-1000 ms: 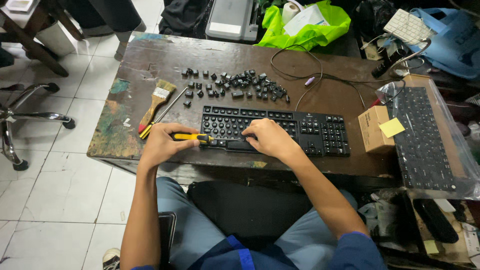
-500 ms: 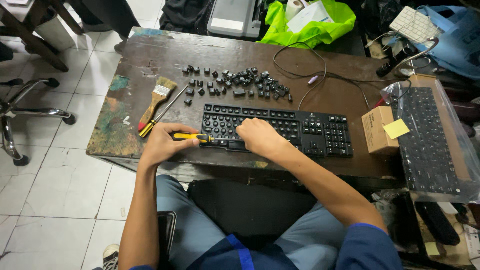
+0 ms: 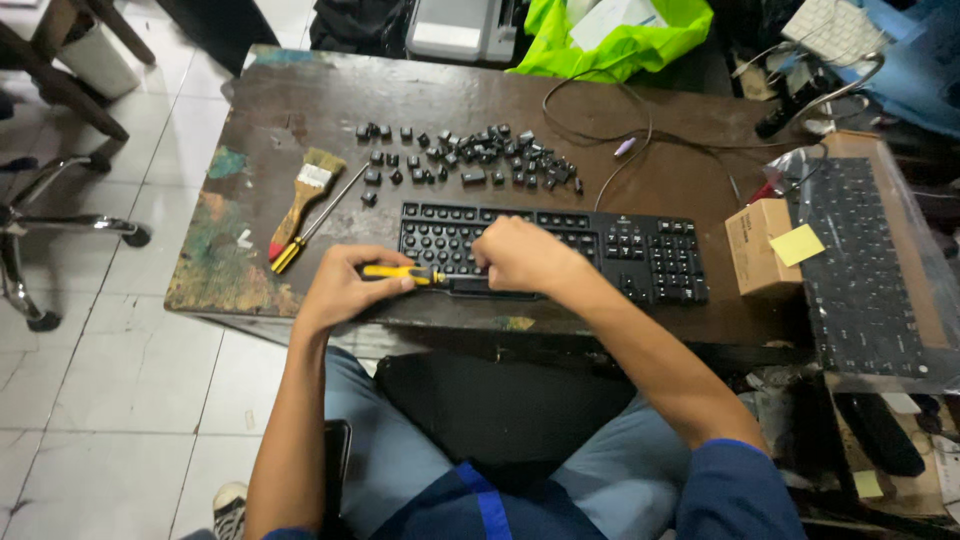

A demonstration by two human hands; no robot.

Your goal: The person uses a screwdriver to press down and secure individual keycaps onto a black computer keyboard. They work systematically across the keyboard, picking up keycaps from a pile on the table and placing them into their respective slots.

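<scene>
left hand point(image 3: 340, 288): clenched round the yellow-handled screwdriver point(image 3: 400, 273), tip laid at the keyboard's near left edge
right hand point(image 3: 520, 255): curled, pressed on the lower key rows; whether a cap is pinched cannot be told
keyboard point(image 3: 600, 250): black plastic, flat on the worn wooden table point(image 3: 300, 110), many sockets bared
step: keycaps judged to be in course of being pried off
next move: a shallow lever under one cap is called for
loose keycaps point(image 3: 470, 160): small, square, scattered behind
paintbrush point(image 3: 305, 195): wooden, well left

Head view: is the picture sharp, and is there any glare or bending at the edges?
Head view: keyboard and both hands are sharp; soft even light, weak shadows; mild glare on the plastic-wrapped keyboard at right; table edges bow outward, a wide-lens distortion.
</scene>
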